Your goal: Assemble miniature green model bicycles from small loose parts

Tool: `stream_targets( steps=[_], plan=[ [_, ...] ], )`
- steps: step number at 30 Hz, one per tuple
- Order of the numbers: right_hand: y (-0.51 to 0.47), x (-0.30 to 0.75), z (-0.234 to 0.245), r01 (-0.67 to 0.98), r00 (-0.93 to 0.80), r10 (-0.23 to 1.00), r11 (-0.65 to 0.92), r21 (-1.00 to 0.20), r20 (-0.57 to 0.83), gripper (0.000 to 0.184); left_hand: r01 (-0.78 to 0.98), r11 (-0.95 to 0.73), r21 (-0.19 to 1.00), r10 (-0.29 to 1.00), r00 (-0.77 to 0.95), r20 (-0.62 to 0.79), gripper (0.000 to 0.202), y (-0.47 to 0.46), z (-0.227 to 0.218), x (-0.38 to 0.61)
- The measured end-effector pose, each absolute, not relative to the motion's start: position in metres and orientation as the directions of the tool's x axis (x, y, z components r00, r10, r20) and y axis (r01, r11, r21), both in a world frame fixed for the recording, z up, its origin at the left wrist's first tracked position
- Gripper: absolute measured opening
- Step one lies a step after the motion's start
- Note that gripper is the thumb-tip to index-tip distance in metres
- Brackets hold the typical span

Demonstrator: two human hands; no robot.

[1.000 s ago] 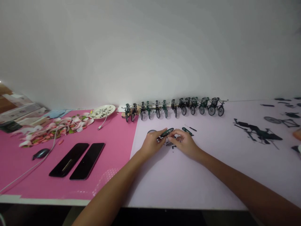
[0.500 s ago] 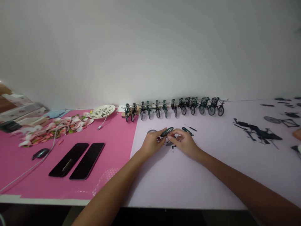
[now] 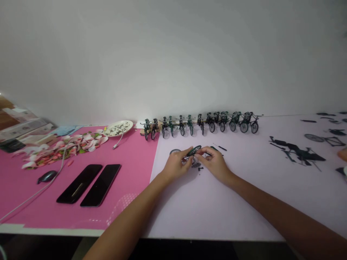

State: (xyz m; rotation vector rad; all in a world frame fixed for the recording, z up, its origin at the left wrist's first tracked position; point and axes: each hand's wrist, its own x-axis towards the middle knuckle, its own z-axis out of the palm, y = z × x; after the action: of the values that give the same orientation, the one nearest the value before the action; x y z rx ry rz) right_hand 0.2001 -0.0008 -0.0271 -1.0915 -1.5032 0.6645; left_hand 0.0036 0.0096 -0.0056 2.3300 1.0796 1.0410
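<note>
My left hand [image 3: 177, 164] is closed on a small model-bicycle wheel [image 3: 194, 150], dark-rimmed and tilted above the lavender table. The fingertips of my right hand [image 3: 214, 163] are pinched at the wheel's right side; any tiny part between them is too small to make out. Another wheel [image 3: 175, 151] shows partly behind my left hand. Below the fingertips lie small dark parts [image 3: 200, 168] on the table. A thin screwdriver [image 3: 220, 147] rests beyond my right hand, beside a green part [image 3: 213, 148] that the hand mostly hides.
Several assembled model bicycles [image 3: 200, 124] stand in a row along the wall. At right lie dark bicycle parts [image 3: 298, 151] and a frame with a wheel [image 3: 324, 139]. Two phones [image 3: 100, 185], a mouse [image 3: 47, 176], artificial petals [image 3: 78, 144] and a plate [image 3: 118, 128] sit on the pink side.
My right hand has shifted slightly, now covering more of the green part behind it. The wheel has moved a little to the right. Everything else stays put.
</note>
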Motion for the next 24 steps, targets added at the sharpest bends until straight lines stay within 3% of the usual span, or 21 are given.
stream_targets(
  steps=[24],
  plan=[
    [-0.0013,0.201,-0.0225,0.309,0.038,0.875,0.449,-0.838,0.483,0.034,0.501,-0.643,0.579,0.765,0.451,0.459,0.045,0.0075,-0.0007,0.004]
  ],
)
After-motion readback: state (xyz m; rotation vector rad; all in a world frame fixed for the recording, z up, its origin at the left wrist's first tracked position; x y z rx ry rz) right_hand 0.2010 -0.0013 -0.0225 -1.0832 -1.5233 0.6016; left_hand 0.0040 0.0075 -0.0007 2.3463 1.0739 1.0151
